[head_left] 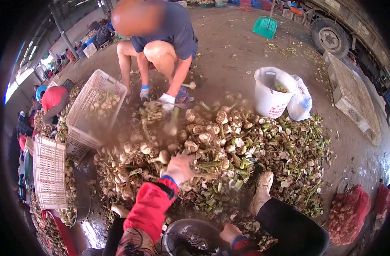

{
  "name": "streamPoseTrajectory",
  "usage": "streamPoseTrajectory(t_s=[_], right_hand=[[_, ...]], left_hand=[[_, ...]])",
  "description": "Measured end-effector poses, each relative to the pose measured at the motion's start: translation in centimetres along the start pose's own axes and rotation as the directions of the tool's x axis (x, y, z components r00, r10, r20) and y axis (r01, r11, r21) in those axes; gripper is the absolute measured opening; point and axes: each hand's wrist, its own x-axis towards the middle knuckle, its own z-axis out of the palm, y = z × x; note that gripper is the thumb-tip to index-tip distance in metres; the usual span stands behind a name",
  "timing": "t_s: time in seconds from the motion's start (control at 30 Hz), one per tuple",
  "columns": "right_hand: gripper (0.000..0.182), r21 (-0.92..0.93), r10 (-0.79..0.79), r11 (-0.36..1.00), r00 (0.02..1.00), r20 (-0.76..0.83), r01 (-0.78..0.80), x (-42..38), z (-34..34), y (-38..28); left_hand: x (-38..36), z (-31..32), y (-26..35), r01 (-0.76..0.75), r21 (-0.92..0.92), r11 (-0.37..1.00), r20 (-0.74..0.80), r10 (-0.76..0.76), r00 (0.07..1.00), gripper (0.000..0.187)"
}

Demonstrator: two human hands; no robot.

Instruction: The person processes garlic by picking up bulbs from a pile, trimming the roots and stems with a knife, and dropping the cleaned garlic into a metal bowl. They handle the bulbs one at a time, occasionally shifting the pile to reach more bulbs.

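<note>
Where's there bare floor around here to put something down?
The floor is mostly bare between the shovel and bucket, and between the pallet and larger red sack. It's crowded around the left hand, with garlic and scraps.

- Six o'clock: the bottom edge cuts off the basin [183,227]; its dark contents are unclear.
- Five o'clock: what the right hand [230,234] holds, if anything, cannot be told.
- Nine o'clock: haze blurs the upper crate [81,117].
- Two o'clock: the top edge cuts off the truck [357,21].
</note>
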Motion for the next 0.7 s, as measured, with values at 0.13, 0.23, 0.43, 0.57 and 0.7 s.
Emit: streamPoseTrajectory(t_s=[0.13,0.23,0.43,0.57,0.7], right_hand=[[0.045,-0.055,-0.164,0.985,0.986,-0.009,0.163,1.2,1.1,3.6],[0.047,-0.035,-0.21,0.976,0.975,0.073,0.213,2.9,3.1,4.0],[0.056,-0.031,-0.239,0.969,0.965,0.111,0.244,4.5,4.0,5.8],[0.047,0.047,-0.069,0.997,0.995,0.067,0.066,3.4,3.3,4.7],[0.046,0.042,0.029,0.999,1.0,-0.011,-0.029,3.3,3.0,4.0]], left_hand=[[-2.4,4.1,2.1,-0.184,0.166,0.969,-0.251,0.222,0.942,0.058],[-6.8,5.0,2.2,-0.201,0.331,0.922,-0.048,0.229,0.972,0.063],[-8.2,15.4,-2.5,-0.413,0.217,0.885,0.142,0.39,0.91,0.051],[-12.3,3.9,-0.7,-0.422,-0.41,0.809,-0.391,0.262,0.882,0.041],[-6.6,-3.2,-9.2,-0.4,-0.22,0.889,-0.86,0.017,0.51,0.043]])
